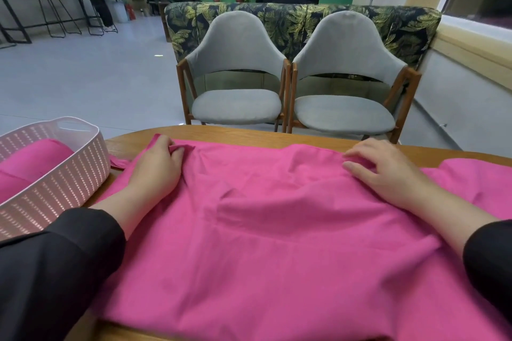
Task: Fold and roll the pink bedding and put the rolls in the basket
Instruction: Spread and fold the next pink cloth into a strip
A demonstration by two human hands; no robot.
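1. Head view: a pink sheet is seen spread over the worktop, covering most of it from the near edge to just short of the far edge, with folds and wrinkles across the middle.
2. The far left corner of the sheet is pinched by the left hand, its grip closed on a bunched bit of cloth.
3. The far edge, toward the right, is touched by the right hand; its fingers are bent lightly over the hem, and whether cloth is actually gripped cannot be told.
4. At the left edge of the worktop a basket is placed, with one pink roll already lying inside.
5. The step in hand is judged to be folding: the far edge is being taken up at two points.
6. The next move would call for both points to be drawn evenly toward the near edge, so the sheet is halved without skew before rolling.
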